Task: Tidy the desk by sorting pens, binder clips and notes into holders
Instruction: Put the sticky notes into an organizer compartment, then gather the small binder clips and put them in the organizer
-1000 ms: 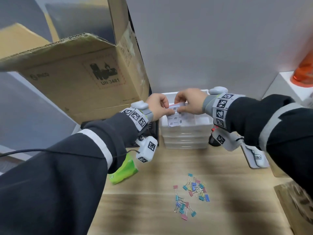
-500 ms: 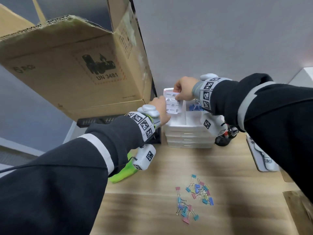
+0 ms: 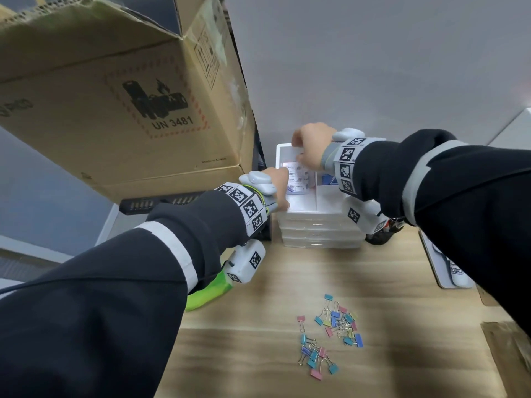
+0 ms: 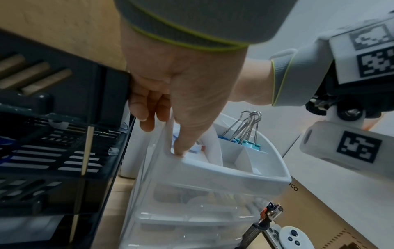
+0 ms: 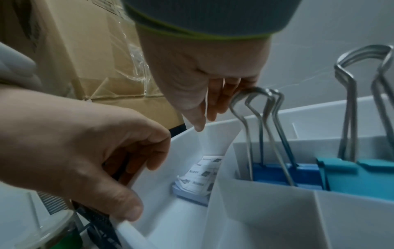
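A white drawer organizer [image 3: 319, 222] stands at the back of the wooden desk. A printed notes pad [image 3: 297, 179] [image 5: 198, 182] lies in its left top compartment. My left hand [image 3: 283, 191] [image 4: 162, 136] grips the organizer's left rim, thumb inside the compartment. Above the back of that compartment, my right hand [image 3: 300, 150] [image 5: 204, 118] pinches the top of a thin white sheet [image 5: 210, 144] that stands over the pad. Large blue and teal binder clips [image 5: 283, 171] [image 4: 245, 141] stand in the compartment to the right. Several small coloured binder clips [image 3: 330, 334] lie loose on the desk.
A big cardboard box [image 3: 115, 96] overhangs on the left, with a black slotted rack [image 4: 53, 134] under it beside the organizer. A green object [image 3: 207, 294] lies under my left forearm. A white device [image 3: 448, 265] and a dark holder [image 3: 382, 234] sit to the right.
The notes pad, held up over the organizer by both hands before, now lies in the left compartment. My left hand has dropped to the rim and my right hand has moved toward the back.
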Demonstrator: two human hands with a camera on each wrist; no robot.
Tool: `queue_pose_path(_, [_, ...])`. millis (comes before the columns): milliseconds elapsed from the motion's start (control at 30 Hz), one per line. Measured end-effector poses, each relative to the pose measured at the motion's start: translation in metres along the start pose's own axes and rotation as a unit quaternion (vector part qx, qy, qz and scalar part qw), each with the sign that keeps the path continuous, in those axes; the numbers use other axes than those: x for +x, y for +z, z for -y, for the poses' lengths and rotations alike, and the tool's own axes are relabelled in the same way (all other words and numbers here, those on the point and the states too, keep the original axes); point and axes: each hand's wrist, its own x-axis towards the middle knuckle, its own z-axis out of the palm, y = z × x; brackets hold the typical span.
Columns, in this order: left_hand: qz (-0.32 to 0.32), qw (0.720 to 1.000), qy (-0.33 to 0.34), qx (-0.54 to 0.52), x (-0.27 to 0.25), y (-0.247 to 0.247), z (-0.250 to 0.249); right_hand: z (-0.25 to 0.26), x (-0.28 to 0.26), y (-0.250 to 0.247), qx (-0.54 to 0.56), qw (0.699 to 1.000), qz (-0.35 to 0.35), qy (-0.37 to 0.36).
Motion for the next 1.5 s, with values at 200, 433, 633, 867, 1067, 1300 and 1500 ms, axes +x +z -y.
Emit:
queue_pose_path(200, [0.027,0.999,0.013,0.01,0.002,-0.007,-0.003,0.005,-0.018,0.015,-0.18,0.977,0.102,-0.051])
queue_pose_path(433, [0.02,0.999,0.019,0.045,-0.001,-0.008,-0.006,0.019,-0.014,0.024,-0.31,0.938,0.148,-0.045])
queue_pose_path(633, [0.016,0.998,0.01,0.065,-0.002,-0.01,-0.008,0.008,-0.02,0.027,-0.324,0.941,0.055,-0.084])
queue_pose_path(867, [0.023,0.996,0.004,0.088,-0.005,-0.014,-0.012,0.014,-0.009,0.033,-0.363,0.923,0.114,-0.058])
queue_pose_path(1067, [0.017,0.999,-0.011,0.048,-0.015,-0.013,-0.015,0.008,-0.025,0.022,-0.234,0.965,0.043,-0.11])
queue_pose_path(1300, [0.008,1.0,0.015,-0.01,-0.033,-0.008,-0.018,-0.025,-0.084,0.016,0.027,0.973,-0.028,-0.228])
queue_pose_path(1500, [-0.009,0.993,0.095,-0.066,-0.064,0.022,-0.028,-0.045,-0.154,0.062,0.034,0.971,0.022,-0.236])
